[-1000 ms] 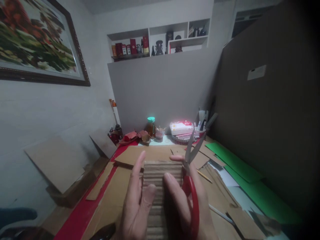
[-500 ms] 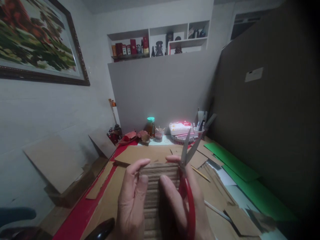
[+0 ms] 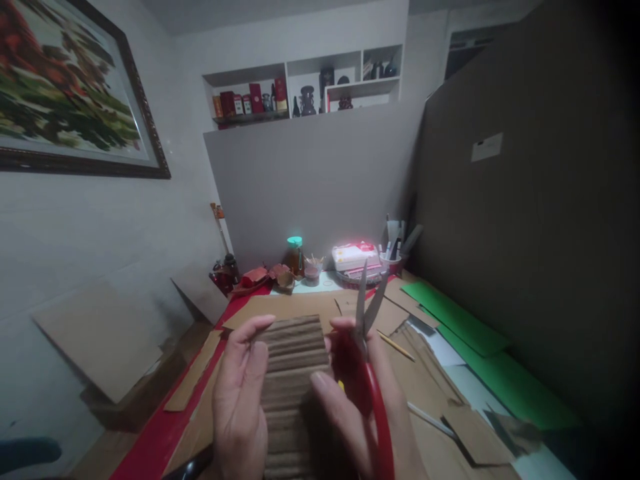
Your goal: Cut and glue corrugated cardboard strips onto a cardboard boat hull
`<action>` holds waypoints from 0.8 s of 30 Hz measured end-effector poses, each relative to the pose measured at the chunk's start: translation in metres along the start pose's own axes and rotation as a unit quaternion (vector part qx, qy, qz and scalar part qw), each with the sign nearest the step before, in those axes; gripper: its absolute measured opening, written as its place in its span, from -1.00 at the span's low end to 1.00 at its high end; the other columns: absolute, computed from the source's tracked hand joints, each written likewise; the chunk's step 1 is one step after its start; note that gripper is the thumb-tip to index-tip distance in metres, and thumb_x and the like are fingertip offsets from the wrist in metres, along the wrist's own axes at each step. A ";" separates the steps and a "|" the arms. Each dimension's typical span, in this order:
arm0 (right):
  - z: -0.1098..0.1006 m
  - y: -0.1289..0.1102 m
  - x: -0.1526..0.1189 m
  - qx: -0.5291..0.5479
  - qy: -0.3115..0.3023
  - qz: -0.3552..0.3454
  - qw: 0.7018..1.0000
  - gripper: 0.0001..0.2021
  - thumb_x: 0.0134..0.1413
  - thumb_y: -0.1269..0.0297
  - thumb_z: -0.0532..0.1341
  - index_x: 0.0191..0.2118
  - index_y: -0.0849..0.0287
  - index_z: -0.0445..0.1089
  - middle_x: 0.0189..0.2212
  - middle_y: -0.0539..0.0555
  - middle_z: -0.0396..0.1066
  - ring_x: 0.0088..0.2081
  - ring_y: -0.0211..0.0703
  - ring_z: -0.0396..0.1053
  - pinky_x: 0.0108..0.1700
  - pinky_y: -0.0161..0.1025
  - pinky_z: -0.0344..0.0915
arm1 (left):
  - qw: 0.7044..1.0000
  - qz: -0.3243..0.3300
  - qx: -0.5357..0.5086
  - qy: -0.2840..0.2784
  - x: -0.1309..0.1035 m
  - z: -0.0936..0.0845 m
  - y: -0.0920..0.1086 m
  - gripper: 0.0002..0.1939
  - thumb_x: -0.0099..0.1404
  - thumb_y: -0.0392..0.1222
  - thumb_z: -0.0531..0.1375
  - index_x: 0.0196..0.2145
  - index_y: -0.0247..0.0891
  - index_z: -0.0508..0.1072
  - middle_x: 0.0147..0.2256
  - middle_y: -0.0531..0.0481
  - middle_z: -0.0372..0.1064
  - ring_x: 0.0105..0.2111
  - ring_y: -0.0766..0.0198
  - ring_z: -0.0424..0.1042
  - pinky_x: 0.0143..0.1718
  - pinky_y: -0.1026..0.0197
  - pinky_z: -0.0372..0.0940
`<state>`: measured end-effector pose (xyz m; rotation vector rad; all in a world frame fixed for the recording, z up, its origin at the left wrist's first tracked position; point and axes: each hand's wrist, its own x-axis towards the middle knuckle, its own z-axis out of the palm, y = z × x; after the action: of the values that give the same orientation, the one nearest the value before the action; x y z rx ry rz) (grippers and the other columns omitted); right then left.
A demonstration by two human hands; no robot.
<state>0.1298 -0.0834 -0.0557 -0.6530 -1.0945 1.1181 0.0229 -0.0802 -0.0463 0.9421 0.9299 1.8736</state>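
A strip of ridged corrugated cardboard point(image 3: 294, 363) stands between my two hands, its ribs running crosswise. My left hand point(image 3: 243, 397) grips its left edge, thumb on the near face and fingers behind. At the right edge, my right hand point(image 3: 350, 407) has its thumb against the cardboard. Red-handled scissors point(image 3: 383, 417) also sit in my right hand, hooked over it, with the parted blades pointing up and away. The lower end of the cardboard lies in shadow.
Flat cardboard pieces point(image 3: 287, 303) cover much of the table, with a pencil point(image 3: 396, 345) on the right. Green sheets point(image 3: 455, 320) lie along the right side. At the back stand a jar with a teal lid point(image 3: 295, 257), a white and pink packet point(image 3: 356, 257) and a pen cup point(image 3: 391, 259).
The cardboard strip and my left hand have shifted left. My right fingers have slid away from the strip's top edge, baring its upper right corner. The camera view has turned slightly.
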 end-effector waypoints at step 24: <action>-0.030 -0.004 0.016 -0.191 -0.167 -0.021 0.967 -0.62 0.04 0.47 0.21 -0.04 -0.01 0.22 -0.26 -0.04 0.38 -0.27 -0.20 0.42 -0.24 -0.21 0.38 | 0.915 0.083 0.286 -0.274 0.049 -0.041 0.024 -0.92 0.32 -0.18 0.24 -0.33 -0.07 0.54 -0.40 0.16 0.43 -0.37 0.37 0.39 -0.32 0.45 0.26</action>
<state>0.1595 -0.0665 -0.0577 -0.7518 -1.6312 1.0100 -0.0392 -0.0557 -0.0312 1.8347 1.0769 1.3395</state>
